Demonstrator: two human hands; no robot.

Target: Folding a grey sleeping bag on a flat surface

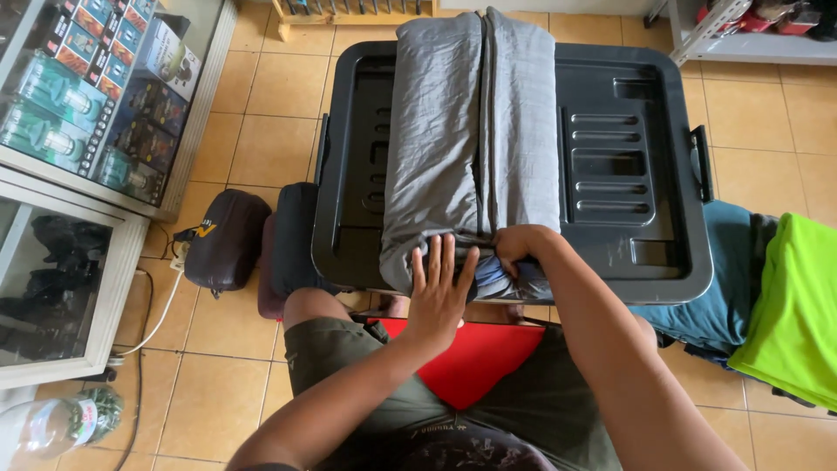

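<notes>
place: shop | you see: glass display case (pixel 96 187) of boxed goods (pixel 105 52) | metal shelving (pixel 750 44) | tiled floor (pixel 253 96)

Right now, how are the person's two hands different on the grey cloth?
The left hand lies flat with fingers spread; the right hand is curled, gripping a bunched fold. The left presses on top of the grey folded cloth; the right pinches its near end. Both touch the cloth on the black bin lid.

A glass display cabinet (pixel 78 174) filled with boxed goods is seen at the left, with a dark stuff sack (pixel 225 240) lying on the tiled floor (pixel 261 131) beside it. A lime-green cloth (pixel 793 310) is draped at the right, and a plastic bottle (pixel 52 423) is seen bottom left.
</notes>
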